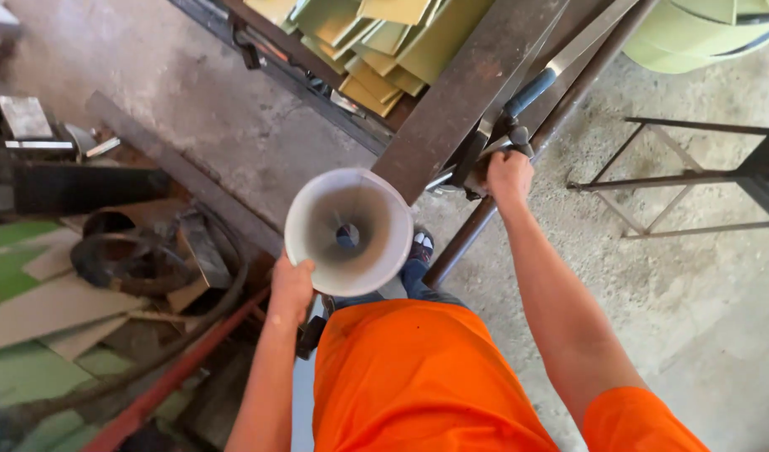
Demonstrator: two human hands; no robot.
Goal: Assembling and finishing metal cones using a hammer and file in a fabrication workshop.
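left hand (pixel 290 289) has its grip pinching the rim at 7 o'clock of the pale grey sheet-metal cone (pixel 348 231) dead centre, right hand (pixel 508 176) wrapped round the dark metal lever (pixel 518 134) at 2 o'clock, and that one-handed hold looks like it could let the cone twist.

The concrete floor (pixel 702 301) carries a metal stand frame (pixel 686 180), a dark steel bar (pixel 179 172), cut green sheet offcuts (pixel 16 251) and a red pipe (pixel 171 381).

Matt grey sheet-metal funnel (pixel 348 232), rusty rough steel bar (pixel 464 88), rough concrete floor (pixel 702 285).
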